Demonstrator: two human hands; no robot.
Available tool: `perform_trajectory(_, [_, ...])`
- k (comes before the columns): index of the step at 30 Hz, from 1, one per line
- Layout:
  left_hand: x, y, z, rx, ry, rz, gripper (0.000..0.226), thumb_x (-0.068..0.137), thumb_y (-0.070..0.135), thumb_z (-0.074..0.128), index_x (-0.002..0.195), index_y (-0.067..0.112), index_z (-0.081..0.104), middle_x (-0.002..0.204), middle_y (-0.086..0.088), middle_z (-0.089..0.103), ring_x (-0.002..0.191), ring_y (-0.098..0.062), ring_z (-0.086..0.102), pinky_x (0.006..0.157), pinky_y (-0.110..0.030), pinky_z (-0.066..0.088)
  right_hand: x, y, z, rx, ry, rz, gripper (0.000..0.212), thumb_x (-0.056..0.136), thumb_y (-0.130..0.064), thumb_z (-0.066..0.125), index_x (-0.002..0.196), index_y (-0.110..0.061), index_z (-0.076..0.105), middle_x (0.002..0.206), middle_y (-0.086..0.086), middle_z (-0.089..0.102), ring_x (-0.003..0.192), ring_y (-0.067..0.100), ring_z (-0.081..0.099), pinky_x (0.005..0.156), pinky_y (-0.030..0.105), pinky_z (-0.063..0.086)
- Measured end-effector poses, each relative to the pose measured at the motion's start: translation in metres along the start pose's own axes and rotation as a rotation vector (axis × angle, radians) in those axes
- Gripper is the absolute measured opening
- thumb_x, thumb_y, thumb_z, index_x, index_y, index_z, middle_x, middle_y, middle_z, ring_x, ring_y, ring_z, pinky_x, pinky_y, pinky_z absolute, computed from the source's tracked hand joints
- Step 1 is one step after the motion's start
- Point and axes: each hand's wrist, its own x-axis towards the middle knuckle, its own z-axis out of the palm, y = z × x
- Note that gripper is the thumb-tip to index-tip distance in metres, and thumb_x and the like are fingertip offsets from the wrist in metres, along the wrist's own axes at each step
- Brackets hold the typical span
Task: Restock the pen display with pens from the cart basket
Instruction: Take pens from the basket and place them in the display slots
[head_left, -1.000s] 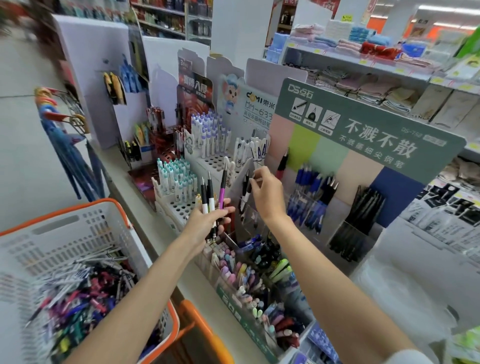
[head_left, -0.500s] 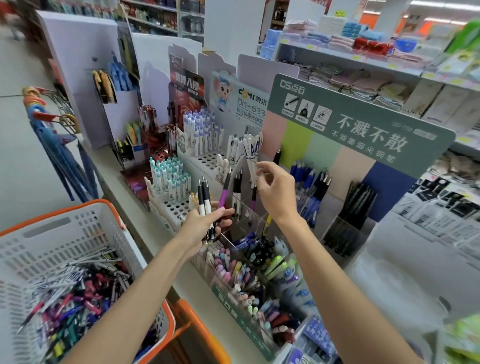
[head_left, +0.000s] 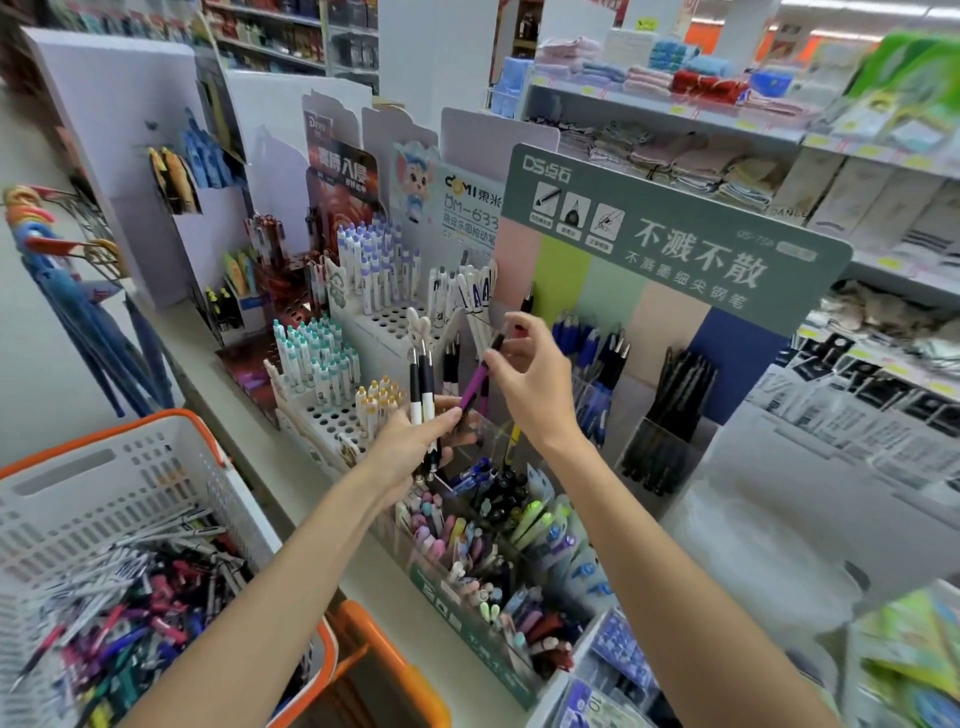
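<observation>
Purple pen (head_left: 475, 384) pinched by right hand (head_left: 535, 384); left hand (head_left: 410, 447) grips black-and-white pens (head_left: 421, 389) above crowded pen display (head_left: 670, 322).

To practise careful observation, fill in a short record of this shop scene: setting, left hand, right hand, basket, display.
Setting: shop aisle, facing a pen display
Left hand: grips two black-and-white pens upright; fingertips also at the lower end of a purple pen
Right hand: pinches the purple pen near its top
Basket: white with an orange rim, lower left, holding a heap of mixed pens
Display front: clear compartments of pastel pens
</observation>
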Motion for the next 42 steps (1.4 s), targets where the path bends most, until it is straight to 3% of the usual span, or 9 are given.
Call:
perform_trajectory(3, [0.002,-0.004,-0.007,0.012,0.043,-0.004,0.019,0.099,0.016,0.058,0.115,0.007,0.064,0.097,-0.011,0.069,0.066,-0.011,0.06,0.052,-0.018,0.047,0.006,0.004,-0.009,-0.076,0.159,-0.086,0.043,0.094,-0.011,0.068,0.134,-0.012,0.052,0.092,-0.004,0.064,0.079,0.006,0.063,0.075,0.013,0.049])
perform_trajectory(7, [0.001,-0.009,-0.012,0.009,-0.001,-0.053,0.028,0.102,0.029,0.051,0.12,0.01,0.06,0.079,-0.003,0.054,0.06,-0.009,0.043,0.046,-0.016,0.038,0.002,0.014,-0.001,-0.242,0.08,-0.156,0.042,0.094,-0.009,0.066,0.134,-0.009,0.053,0.107,0.005,0.066,0.09,0.013,0.06,0.085,0.022,0.049])
perform_trajectory(16, [-0.006,-0.004,-0.017,-0.111,-0.055,-0.088,0.029,0.105,0.011,0.039,0.127,-0.001,0.053,0.077,-0.006,0.049,0.063,-0.012,0.046,0.049,-0.02,0.039,-0.011,0.031,0.023,-0.562,-0.102,-0.108,0.024,0.098,-0.019,0.062,0.12,-0.01,0.058,0.087,0.008,0.072,0.073,0.025,0.069,0.059,0.038,0.056])
perform_trajectory(21, [-0.009,-0.002,-0.021,-0.178,-0.09,-0.11,0.03,0.105,0.011,0.04,0.13,-0.001,0.049,0.078,-0.006,0.051,0.067,-0.012,0.048,0.052,-0.02,0.043,-0.01,0.032,0.024,-0.652,-0.155,-0.125,0.038,0.099,-0.014,0.058,0.137,-0.014,0.057,0.109,0.009,0.074,0.093,0.028,0.071,0.068,0.039,0.058])
perform_trajectory(28, [-0.015,0.001,-0.019,-0.044,-0.133,-0.053,0.03,0.101,0.019,0.051,0.124,0.002,0.059,0.092,-0.01,0.072,0.08,-0.018,0.068,0.071,-0.028,0.059,-0.005,0.019,-0.003,-0.366,-0.037,-0.123,0.039,0.096,-0.006,0.058,0.135,-0.012,0.059,0.104,0.003,0.072,0.066,0.004,0.055,0.059,0.021,0.047])
perform_trajectory(32, [-0.016,0.004,-0.005,0.021,-0.118,-0.046,0.026,0.099,0.02,0.054,0.117,0.003,0.062,0.104,-0.011,0.075,0.083,-0.02,0.073,0.071,-0.028,0.061,-0.007,0.006,-0.017,-0.208,-0.057,-0.049,0.032,0.096,-0.01,0.059,0.128,-0.011,0.065,0.097,-0.002,0.07,0.079,0.013,0.065,0.074,0.033,0.057])
perform_trajectory(37, [-0.015,0.007,0.013,0.064,-0.194,-0.119,0.026,0.104,0.018,0.046,0.117,0.003,0.062,0.111,-0.015,0.073,0.086,-0.027,0.073,0.074,-0.035,0.061,-0.012,0.002,-0.018,-0.091,-0.212,0.025,0.037,0.096,-0.023,0.064,0.132,-0.018,0.06,0.092,-0.008,0.069,0.083,-0.001,0.062,0.07,0.009,0.048])
perform_trajectory(40, [-0.021,0.013,0.027,0.107,-0.247,-0.113,0.023,0.106,0.015,0.042,0.103,0.006,0.063,0.09,-0.007,0.077,0.078,-0.021,0.073,0.078,-0.037,0.058,-0.016,0.004,-0.018,-0.071,-0.262,0.043,0.034,0.094,-0.021,0.067,0.128,-0.018,0.062,0.096,-0.006,0.069,0.085,0.002,0.063,0.07,0.012,0.046])
perform_trajectory(42, [-0.023,0.014,0.034,0.116,-0.262,-0.113,0.022,0.106,0.012,0.04,0.092,0.012,0.058,0.069,0.008,0.074,0.064,-0.005,0.071,0.062,-0.023,0.059,-0.016,0.005,-0.019,-0.045,-0.261,0.066,0.033,0.093,-0.017,0.067,0.126,-0.018,0.063,0.098,-0.004,0.068,0.086,0.005,0.064,0.069,0.014,0.048])
